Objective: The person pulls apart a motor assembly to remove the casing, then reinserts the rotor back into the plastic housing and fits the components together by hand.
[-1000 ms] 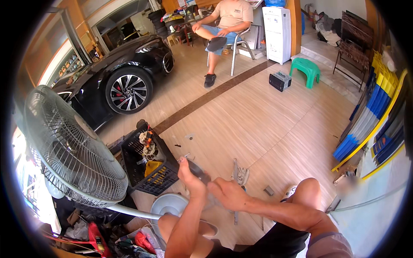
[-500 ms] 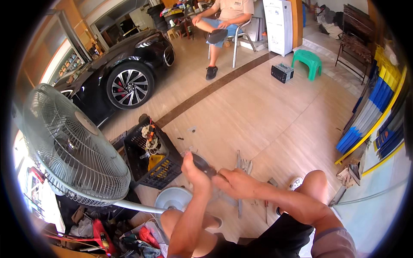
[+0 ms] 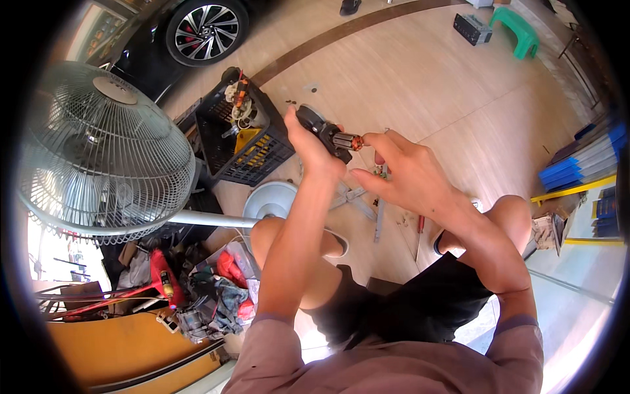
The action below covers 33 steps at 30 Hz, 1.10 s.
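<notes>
My left hand (image 3: 310, 146) is closed around a black motor housing (image 3: 315, 125), thumb up along its side. A motor armature (image 3: 346, 141), with a slotted metal core and copper windings at its end, sticks out of the housing toward the right. My right hand (image 3: 413, 169) has its fingers apart and grips nothing. Its index fingertip is at the copper end of the armature; whether it touches, I cannot tell. On the floor below lie a metal strip (image 3: 379, 220) and a red-handled screwdriver (image 3: 420, 226).
A black plastic crate (image 3: 259, 157) with parts stands left of my hands. Beside it are a large grey fan (image 3: 105, 157) and its round base (image 3: 270, 198). A black car (image 3: 147, 49), a car stereo unit (image 3: 472, 29) and a green stool (image 3: 517, 31) are farther off.
The view has tilted downward. My right hand, earlier closed against the part in my left hand, has its fingers apart now. The armature has come into sight, sticking out of the housing.
</notes>
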{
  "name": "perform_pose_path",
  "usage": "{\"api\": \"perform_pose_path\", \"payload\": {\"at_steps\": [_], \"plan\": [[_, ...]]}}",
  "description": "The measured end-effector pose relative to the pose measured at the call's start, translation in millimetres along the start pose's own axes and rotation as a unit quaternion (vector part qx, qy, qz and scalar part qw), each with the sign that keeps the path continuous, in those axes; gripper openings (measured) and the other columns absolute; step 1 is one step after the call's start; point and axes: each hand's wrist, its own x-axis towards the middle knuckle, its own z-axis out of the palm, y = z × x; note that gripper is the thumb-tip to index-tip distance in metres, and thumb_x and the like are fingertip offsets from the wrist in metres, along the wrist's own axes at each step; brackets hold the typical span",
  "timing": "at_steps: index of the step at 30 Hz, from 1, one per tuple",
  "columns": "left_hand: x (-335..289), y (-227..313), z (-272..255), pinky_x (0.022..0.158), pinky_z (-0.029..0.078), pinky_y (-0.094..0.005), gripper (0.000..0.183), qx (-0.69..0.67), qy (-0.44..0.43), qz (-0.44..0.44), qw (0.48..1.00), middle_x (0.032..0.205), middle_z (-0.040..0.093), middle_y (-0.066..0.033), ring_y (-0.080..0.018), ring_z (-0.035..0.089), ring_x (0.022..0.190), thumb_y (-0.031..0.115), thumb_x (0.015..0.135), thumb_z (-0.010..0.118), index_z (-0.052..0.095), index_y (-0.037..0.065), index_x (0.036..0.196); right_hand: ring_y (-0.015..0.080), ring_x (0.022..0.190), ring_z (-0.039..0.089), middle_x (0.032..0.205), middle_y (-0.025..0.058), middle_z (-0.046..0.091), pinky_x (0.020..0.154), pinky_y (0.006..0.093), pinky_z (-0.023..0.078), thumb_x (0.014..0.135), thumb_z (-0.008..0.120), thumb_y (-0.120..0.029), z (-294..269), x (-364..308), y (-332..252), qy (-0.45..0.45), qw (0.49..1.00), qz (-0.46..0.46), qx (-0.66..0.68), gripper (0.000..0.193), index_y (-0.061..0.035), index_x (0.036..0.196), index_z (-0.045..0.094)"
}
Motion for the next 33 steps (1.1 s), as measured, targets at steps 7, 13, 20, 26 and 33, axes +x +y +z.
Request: {"api": "perform_pose_path", "payload": {"at_steps": [7, 13, 20, 26, 33], "plan": [[-13, 4, 0, 0.044, 0.039, -0.0326, 0.056, -0.019, -0.002, -0.055, 0.998, 0.063, 0.053, -0.0025, -0.0178, 0.050, 0.052, 0.066, 0.080, 0.058, 0.051, 0.011, 0.071, 0.0310, 0.072, 0.065, 0.090, 0.0096, 0.060, 0.058, 0.0407, 0.054, 0.079, 0.075, -0.019, 6, -6, -4, 0.086, 0.994, -0.070, -0.017, 0.041, -0.0090, 0.115, 0.059], [-13, 0, 1, 0.053, 0.047, -0.0371, 0.053, -0.010, -0.025, -0.078, 0.997, 0.065, 0.053, -0.0061, -0.0228, 0.056, 0.056, 0.064, 0.086, 0.053, 0.049, 0.012, 0.075, 0.0253, 0.068, 0.064, 0.087, 0.0065, 0.060, 0.054, 0.0359, 0.053, 0.079, 0.075, -0.012, 9, 0, -2, 0.123, 0.981, -0.146, -0.029, 0.034, -0.0093, 0.111, 0.062], [-13, -2, -6, 0.048, 0.041, -0.0352, 0.053, 0.028, -0.016, -0.073, 0.997, 0.063, 0.053, -0.0032, -0.0196, 0.053, 0.055, 0.065, 0.083, 0.057, 0.054, 0.013, 0.072, 0.0262, 0.062, 0.063, 0.074, 0.0067, 0.060, 0.050, 0.0351, 0.050, 0.079, 0.077, -0.019, 8, -2, 1, 0.108, 0.984, -0.133, -0.047, 0.027, -0.0064, 0.098, 0.064], [-13, -1, -10, 0.048, 0.042, -0.0389, 0.056, 0.068, -0.001, -0.041, 0.997, 0.063, 0.052, -0.0060, -0.0218, 0.054, 0.055, 0.068, 0.082, 0.058, 0.052, 0.013, 0.072, 0.0274, 0.062, 0.063, 0.075, 0.0072, 0.061, 0.051, 0.0365, 0.050, 0.079, 0.078, -0.025, 0, -7, 5, 0.062, 0.990, -0.097, -0.077, 0.031, -0.0066, 0.099, 0.064], [-14, 3, -16, 0.055, 0.048, -0.0384, 0.053, 0.096, -0.008, 0.041, 0.994, 0.066, 0.051, -0.0061, -0.0225, 0.056, 0.059, 0.066, 0.084, 0.060, 0.049, 0.014, 0.085, 0.0241, 0.061, 0.065, 0.082, 0.0110, 0.065, 0.053, 0.0329, 0.051, 0.082, 0.077, -0.016, 10, -9, 7, 0.071, 0.991, -0.112, -0.009, 0.030, -0.0025, 0.106, 0.065]]}}
